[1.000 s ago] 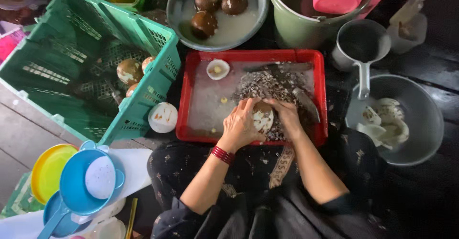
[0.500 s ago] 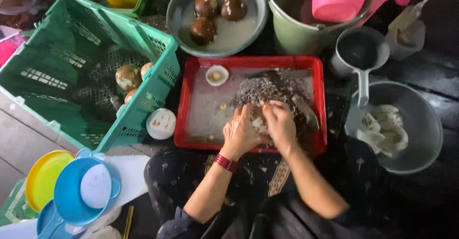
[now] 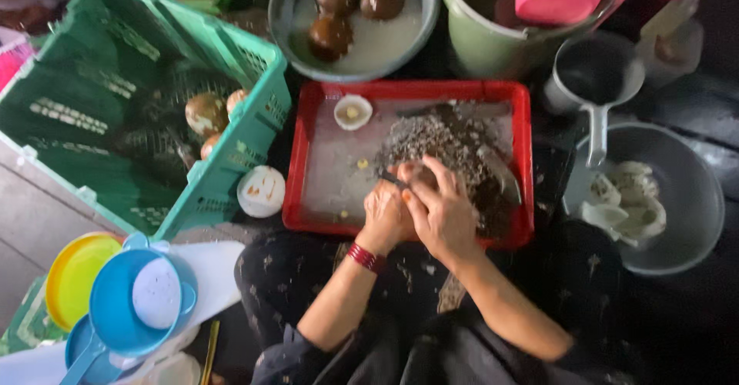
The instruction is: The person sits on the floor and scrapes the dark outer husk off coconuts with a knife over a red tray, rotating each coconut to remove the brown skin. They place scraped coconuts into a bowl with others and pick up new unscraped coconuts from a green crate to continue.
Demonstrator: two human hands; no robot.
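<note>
My left hand (image 3: 382, 217), with a red bracelet at the wrist, and my right hand (image 3: 445, 209) are pressed together over the near part of a red tray (image 3: 308, 204). Both close around a coconut piece that is almost fully hidden. A thin dark blade tip (image 3: 391, 178) sticks out from under my right fingers. Behind the hands lies a heap of dark shavings (image 3: 446, 140). A white coconut half (image 3: 352, 112) sits in the tray's far left corner. A grey blade (image 3: 502, 175) lies on the shavings.
A green crate (image 3: 92, 123) at left holds brown coconuts (image 3: 205, 112). A grey bowl (image 3: 400, 50) with three dark coconuts stands behind the tray. A metal bowl (image 3: 685, 200) of white pieces, a ladle (image 3: 594, 85), a green bucket (image 3: 477, 38) and blue scoops (image 3: 123, 300) surround me.
My right hand has come over my left, and both now cover the white coconut piece that showed in my left hand a second ago. The view has moved closer.
</note>
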